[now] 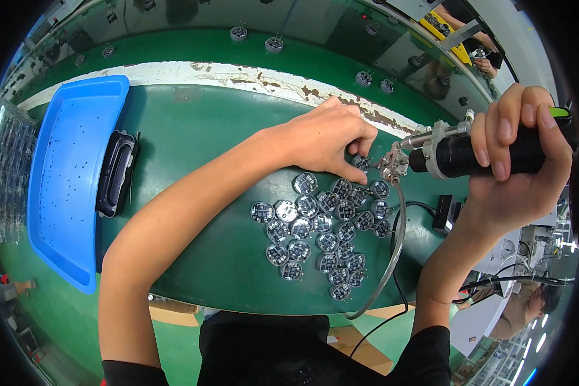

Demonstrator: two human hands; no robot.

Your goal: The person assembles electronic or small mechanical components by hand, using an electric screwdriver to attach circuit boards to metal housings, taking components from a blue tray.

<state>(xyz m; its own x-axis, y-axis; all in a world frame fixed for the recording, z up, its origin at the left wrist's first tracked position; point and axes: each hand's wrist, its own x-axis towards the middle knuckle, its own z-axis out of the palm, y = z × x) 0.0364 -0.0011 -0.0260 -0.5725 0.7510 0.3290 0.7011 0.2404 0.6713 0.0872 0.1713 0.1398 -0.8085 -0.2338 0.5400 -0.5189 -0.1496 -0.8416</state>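
My right hand is wrapped round a black electric screwdriver, held nearly level, with a silver metal nose piece and a clear hose hanging from it. My left hand reaches across the green bench and pinches a small round component between thumb and fingers. The screwdriver's nose is right beside that component; whether they touch I cannot tell. Just nearer to me lie several similar round components, grey-rimmed with dark and silver faces. One has a paler, whitish face.
At the left stands a blue tray scattered with tiny dark screws, next to a black plastic container and stacked clear trays. Beyond the bench's worn white edge, a green conveyor carries more round components. A co-worker's hand shows at far right.
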